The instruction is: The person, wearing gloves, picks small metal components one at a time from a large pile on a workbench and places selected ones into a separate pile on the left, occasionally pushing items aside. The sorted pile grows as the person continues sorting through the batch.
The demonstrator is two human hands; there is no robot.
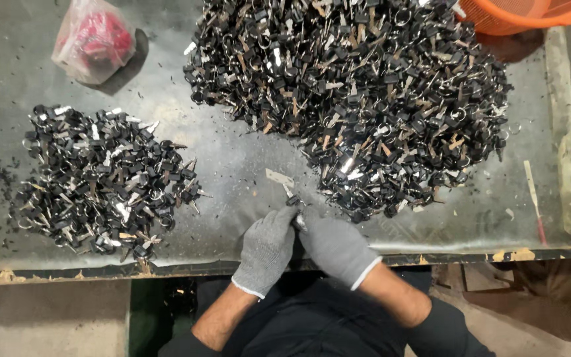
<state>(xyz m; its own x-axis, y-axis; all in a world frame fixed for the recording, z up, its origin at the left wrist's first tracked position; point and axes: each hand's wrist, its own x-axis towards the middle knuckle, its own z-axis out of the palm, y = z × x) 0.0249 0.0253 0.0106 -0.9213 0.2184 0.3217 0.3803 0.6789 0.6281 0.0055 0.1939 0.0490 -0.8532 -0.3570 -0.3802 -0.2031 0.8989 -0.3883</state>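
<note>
Both my hands wear grey knit gloves and meet at the table's front edge. My left hand (pixel 267 248) and my right hand (pixel 334 246) are closed together on a small black-headed key piece (pixel 293 200), from which a flat metal blade (pixel 279 177) sticks out away from me. A large heap of black-and-silver keys on rings (pixel 358 92) lies just beyond my hands, to the right. A smaller heap of the same keys (pixel 100 182) lies at the left.
A clear plastic bag with red contents (pixel 94 39) sits at the far left. An orange basket (pixel 523 13) stands at the far right corner. A thin red-tipped stick (pixel 534 198) lies at the right. Black shavings litter the grey table (pixel 232 158).
</note>
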